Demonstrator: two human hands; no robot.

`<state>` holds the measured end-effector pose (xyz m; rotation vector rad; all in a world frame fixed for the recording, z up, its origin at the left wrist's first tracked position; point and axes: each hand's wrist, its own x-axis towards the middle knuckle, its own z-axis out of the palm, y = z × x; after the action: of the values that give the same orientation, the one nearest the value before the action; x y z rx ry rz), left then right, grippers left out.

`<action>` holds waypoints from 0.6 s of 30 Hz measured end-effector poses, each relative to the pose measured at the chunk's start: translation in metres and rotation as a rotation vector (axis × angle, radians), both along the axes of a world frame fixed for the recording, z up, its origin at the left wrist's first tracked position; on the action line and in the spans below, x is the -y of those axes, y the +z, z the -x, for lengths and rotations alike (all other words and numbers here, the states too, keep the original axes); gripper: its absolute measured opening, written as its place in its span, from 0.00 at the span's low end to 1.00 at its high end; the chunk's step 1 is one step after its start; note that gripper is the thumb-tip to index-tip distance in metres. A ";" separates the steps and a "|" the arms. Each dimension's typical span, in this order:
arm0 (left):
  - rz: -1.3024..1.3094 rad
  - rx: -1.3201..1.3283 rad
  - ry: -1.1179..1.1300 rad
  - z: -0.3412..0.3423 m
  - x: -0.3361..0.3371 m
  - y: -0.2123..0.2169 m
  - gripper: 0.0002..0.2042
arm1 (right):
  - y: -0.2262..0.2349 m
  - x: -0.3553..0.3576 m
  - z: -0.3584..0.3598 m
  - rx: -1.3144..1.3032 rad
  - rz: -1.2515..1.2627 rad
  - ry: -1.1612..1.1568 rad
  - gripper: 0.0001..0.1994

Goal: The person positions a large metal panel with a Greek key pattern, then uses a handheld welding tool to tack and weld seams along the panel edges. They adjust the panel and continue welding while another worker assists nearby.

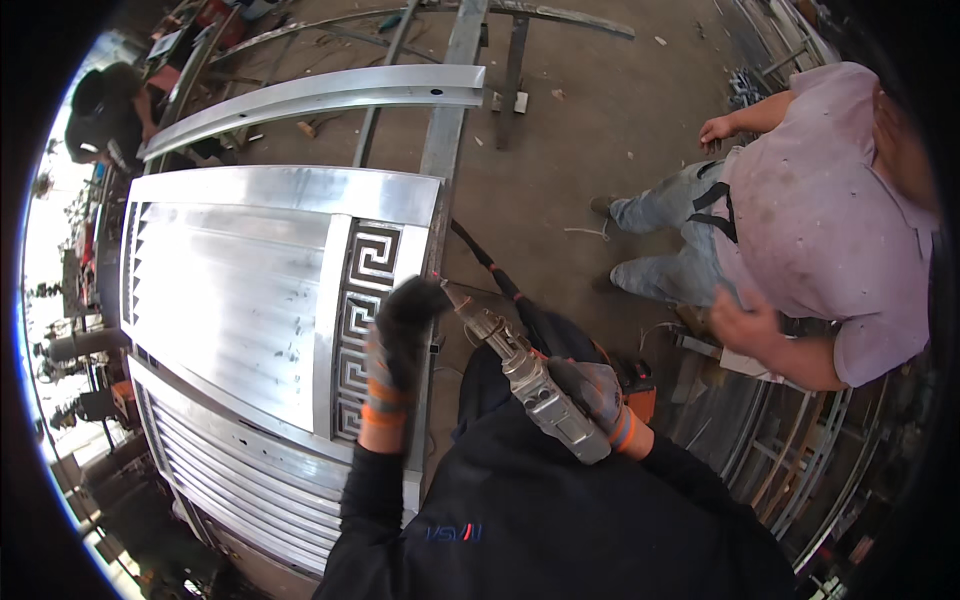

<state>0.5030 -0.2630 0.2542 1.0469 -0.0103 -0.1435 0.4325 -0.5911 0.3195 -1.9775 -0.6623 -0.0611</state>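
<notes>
In my right hand (597, 388) is a silver handheld laser welding gun (540, 385), its copper-coloured nozzle pointing up and left. The gloved fingers wrap round its body in front of my dark jacket. My left hand (404, 325), in a dark glove with an orange and grey cuff, is raised beside the nozzle tip. Its fingers are smeared by motion, and whether they touch the tip is unclear. Beyond that hand lies a shiny metal door panel (330, 190) with a cut-out key-pattern strip (372, 255) along its right side.
A person (800, 200) in a pink shirt stands at the right. Another person (110, 105) bends at the far left. A long metal channel (320, 100) rests across the steel frame (455, 130). Metal bars (800, 440) lie at the lower right, and a slatted panel (240, 470) at the lower left.
</notes>
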 end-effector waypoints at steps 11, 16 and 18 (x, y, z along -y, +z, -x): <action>-0.476 0.194 0.169 0.160 0.156 0.097 0.26 | -0.003 0.062 0.160 -0.029 -0.056 0.119 0.34; -0.133 -0.016 0.107 0.218 0.183 0.101 0.31 | 0.006 0.090 0.214 -0.106 0.002 0.106 0.34; -0.076 -0.004 0.043 0.229 0.189 0.098 0.37 | 0.003 0.093 0.228 -0.044 0.069 0.062 0.33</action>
<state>0.2738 -0.4519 0.3518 1.1222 0.0213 -0.1070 0.2040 -0.6841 0.3222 -2.0168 -0.7052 0.0439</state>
